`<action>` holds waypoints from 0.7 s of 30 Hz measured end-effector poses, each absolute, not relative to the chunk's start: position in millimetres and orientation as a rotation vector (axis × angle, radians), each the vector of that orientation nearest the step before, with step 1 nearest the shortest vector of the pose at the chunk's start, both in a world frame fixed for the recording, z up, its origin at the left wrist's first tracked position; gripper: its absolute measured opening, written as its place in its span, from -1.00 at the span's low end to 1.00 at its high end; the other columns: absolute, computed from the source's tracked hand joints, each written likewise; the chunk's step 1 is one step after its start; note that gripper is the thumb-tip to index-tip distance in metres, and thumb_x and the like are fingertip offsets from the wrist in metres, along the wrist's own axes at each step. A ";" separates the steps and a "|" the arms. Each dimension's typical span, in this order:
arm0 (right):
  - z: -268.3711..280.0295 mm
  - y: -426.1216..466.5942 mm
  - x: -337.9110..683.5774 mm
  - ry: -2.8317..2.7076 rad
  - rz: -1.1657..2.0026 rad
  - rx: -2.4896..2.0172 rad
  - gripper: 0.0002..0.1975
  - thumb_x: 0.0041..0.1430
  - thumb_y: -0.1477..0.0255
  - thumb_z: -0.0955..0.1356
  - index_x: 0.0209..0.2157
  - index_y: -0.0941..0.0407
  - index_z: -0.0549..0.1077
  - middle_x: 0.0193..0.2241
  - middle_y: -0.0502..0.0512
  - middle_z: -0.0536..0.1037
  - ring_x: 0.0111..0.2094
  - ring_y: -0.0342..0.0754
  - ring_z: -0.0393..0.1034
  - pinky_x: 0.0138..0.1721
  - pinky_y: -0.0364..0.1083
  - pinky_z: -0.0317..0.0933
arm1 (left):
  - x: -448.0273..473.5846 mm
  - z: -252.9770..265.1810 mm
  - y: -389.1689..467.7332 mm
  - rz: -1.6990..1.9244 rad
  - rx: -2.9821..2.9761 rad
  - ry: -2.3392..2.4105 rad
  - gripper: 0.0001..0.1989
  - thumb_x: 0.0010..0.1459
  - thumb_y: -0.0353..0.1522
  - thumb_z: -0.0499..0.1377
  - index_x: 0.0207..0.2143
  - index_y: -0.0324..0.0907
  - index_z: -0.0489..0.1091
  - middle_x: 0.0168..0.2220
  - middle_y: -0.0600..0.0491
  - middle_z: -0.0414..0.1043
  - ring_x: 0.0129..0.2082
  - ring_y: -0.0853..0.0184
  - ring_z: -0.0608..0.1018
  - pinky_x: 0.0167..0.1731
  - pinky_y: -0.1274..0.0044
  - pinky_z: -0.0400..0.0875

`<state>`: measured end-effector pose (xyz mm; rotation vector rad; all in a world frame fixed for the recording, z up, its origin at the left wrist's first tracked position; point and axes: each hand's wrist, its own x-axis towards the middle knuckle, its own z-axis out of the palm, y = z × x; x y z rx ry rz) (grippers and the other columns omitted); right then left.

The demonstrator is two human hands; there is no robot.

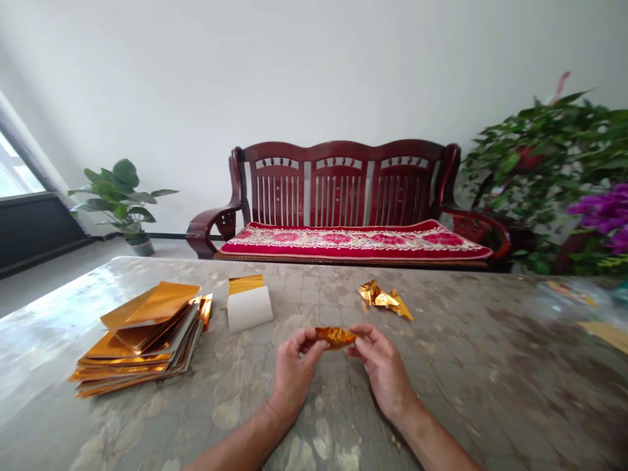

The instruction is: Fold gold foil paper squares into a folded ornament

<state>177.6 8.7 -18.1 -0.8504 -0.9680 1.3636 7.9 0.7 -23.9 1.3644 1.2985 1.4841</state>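
Note:
A small crumpled piece of gold foil paper [335, 337] is held just above the table, stretched between both hands. My left hand [297, 366] pinches its left end between thumb and fingers. At the other end, my right hand [380, 366] grips it the same way. Beyond my right hand lies another crumpled gold foil piece [385, 299], apart from both hands. To the left of my hands rests a curled sheet [249, 309], its pale side up with a gold strip showing behind it. Farther left is an uneven stack of gold foil sheets [142, 340].
The table [226, 418] has a patterned, shiny cover. Clear plastic packaging [572, 297] lies at its right, near a tan flat piece [606, 335]. Behind the table stands a dark red wooden bench [338, 190] with a red cushion, between potted plants [122, 196] and purple flowers [606, 216].

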 end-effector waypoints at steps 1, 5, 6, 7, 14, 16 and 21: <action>-17.5 8.8 179.1 -1.027 1.294 -0.857 -0.76 0.06 0.23 0.46 -0.25 0.05 0.54 -0.24 0.06 0.61 -0.16 0.01 0.45 -0.18 -0.09 0.32 | 6.0 -22.6 0.8 1.468 1.405 1.320 -0.89 0.05 -0.33 0.25 -0.38 -0.19 0.52 -0.45 0.08 0.53 -0.44 0.35 0.50 -0.36 0.56 0.37; -9.7 5.0 181.3 -1.273 1.038 -0.959 -0.74 0.13 0.19 0.42 -0.22 0.06 0.56 -0.23 0.10 0.60 -0.17 0.04 0.45 -0.11 -0.05 0.29 | 2.3 -16.2 -2.4 1.424 1.580 1.350 -0.89 0.09 -0.35 0.23 -0.42 -0.16 0.55 -0.46 0.09 0.52 -0.44 0.35 0.48 -0.36 0.56 0.34; -7.3 3.3 180.5 -1.326 0.988 -0.983 -0.75 0.14 0.20 0.41 -0.22 0.06 0.57 -0.25 0.10 0.60 -0.20 0.03 0.45 -0.13 -0.06 0.29 | 2.3 -14.9 -3.4 1.424 1.605 1.354 -0.89 0.10 -0.35 0.23 -0.43 -0.16 0.55 -0.47 0.09 0.52 -0.45 0.36 0.47 -0.37 0.56 0.33; -4.9 1.7 179.3 -1.374 0.940 -0.995 -0.76 0.15 0.21 0.41 -0.24 0.05 0.57 -0.26 0.10 0.59 -0.22 0.03 0.45 -0.15 -0.06 0.30 | 2.6 -14.0 -4.3 1.422 1.622 1.354 -0.88 0.10 -0.35 0.22 -0.44 -0.16 0.54 -0.48 0.10 0.51 -0.45 0.36 0.47 -0.38 0.57 0.33; 2.0 -1.4 172.2 -1.552 0.792 -0.986 -0.88 0.14 0.34 0.40 -0.37 0.07 0.59 -0.41 0.05 0.55 -0.37 -0.05 0.42 -0.30 -0.13 0.29 | 6.2 -13.9 -6.8 1.371 1.633 1.334 -0.82 0.15 -0.33 0.18 -0.47 -0.17 0.50 -0.50 0.11 0.48 -0.47 0.37 0.47 -0.39 0.58 0.33; 1.1 -0.4 171.7 -1.542 0.806 -1.008 -0.90 0.12 0.36 0.41 -0.38 0.08 0.58 -0.45 0.03 0.52 -0.41 -0.07 0.40 -0.34 -0.14 0.27 | 7.2 -14.3 -7.2 1.367 1.615 1.322 -0.82 0.16 -0.32 0.17 -0.47 -0.18 0.49 -0.50 0.11 0.47 -0.46 0.38 0.47 -0.40 0.59 0.33; -1.1 -0.5 169.3 -1.504 0.837 -1.020 -0.88 0.08 0.37 0.42 -0.47 0.10 0.49 -0.52 -0.03 0.43 -0.48 -0.12 0.33 -0.40 -0.16 0.23 | 9.5 -13.0 -9.1 1.342 1.581 1.309 -0.80 0.17 -0.32 0.14 -0.47 -0.18 0.47 -0.50 0.11 0.47 -0.46 0.38 0.47 -0.41 0.60 0.33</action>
